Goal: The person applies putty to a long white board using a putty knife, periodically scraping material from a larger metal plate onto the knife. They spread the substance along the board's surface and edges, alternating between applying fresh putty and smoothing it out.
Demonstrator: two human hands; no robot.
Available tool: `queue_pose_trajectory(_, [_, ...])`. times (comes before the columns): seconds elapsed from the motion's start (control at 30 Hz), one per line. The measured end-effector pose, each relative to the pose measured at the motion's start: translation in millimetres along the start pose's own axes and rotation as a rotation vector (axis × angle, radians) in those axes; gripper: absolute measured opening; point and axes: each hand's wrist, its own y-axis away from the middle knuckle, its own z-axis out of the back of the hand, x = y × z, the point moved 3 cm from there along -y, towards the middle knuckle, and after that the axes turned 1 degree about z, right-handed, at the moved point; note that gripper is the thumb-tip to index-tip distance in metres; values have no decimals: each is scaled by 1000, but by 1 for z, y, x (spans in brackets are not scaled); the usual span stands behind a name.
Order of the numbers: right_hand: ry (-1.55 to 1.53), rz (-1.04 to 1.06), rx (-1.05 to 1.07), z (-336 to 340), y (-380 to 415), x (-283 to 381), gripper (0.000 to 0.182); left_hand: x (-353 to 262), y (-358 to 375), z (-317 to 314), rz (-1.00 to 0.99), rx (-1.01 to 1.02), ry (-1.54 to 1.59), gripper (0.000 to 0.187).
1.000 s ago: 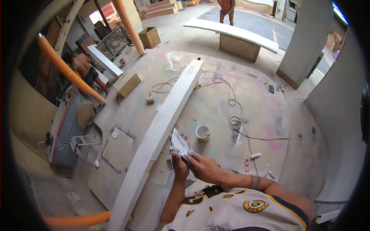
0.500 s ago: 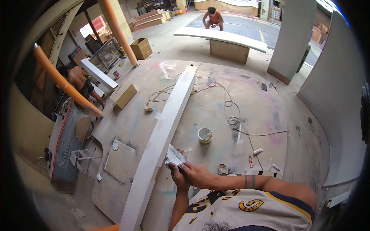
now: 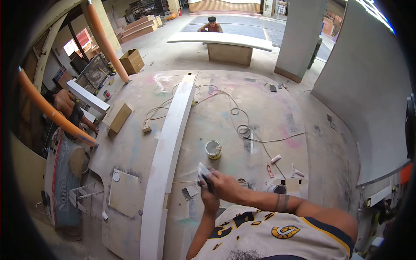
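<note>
My left hand [image 3: 210, 198] and my right hand [image 3: 227, 187] are closed together in front of my chest. Between them they grip a putty scraper [image 3: 203, 170], its thin flat blade smeared with whitish filler and pointing up and away. Fingers cover its lower part, so whether a second blade lies there cannot be seen. Just beyond the hands stands an open can [image 3: 213, 150] with pale filler round its rim and something sticking up inside. To the left, a long white-coated beam [image 3: 170, 130] lies lengthwise across the worktop [image 3: 234, 104].
A looped cable [image 3: 242, 130] crosses the worktop. Tubes [image 3: 276, 158] and a dark round container [image 3: 280, 189] lie at the right, a small dark plate [image 3: 190, 192] beside the beam. One person [image 3: 211, 27] crouches behind a white panel [image 3: 221, 40]; another [image 3: 65, 104] bends at far left.
The view has shifted right. My hands have moved away from the beam towards the can, and the scraper has turned from showing its flat face to nearly edge-on.
</note>
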Motion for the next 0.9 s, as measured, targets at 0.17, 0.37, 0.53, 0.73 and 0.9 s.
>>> queue_pose_trajectory(0.17, [-34, 80, -39, 17, 20, 17, 45, -15, -20, -20, -18, 14, -31, 67])
queue_pose_trajectory(0.37, [-76, 64, -138, 32, 1, -18, 37, -7, -27, -50, 33, 12, -173, 67])
queue_pose_trajectory(0.53, [-122, 47, -178, 57, -5, -40, 36, 11, -45, -80, -49, -23, -47, 61])
queue_pose_trajectory(0.73, [-148, 22, -199, 79, -9, -85, 34, 42, -63, -103, -74, 29, -264, 59])
queue_pose_trajectory(0.9, [-152, 20, -245, 97, -8, -111, 33, 74, -66, -119, 40, -18, -106, 62])
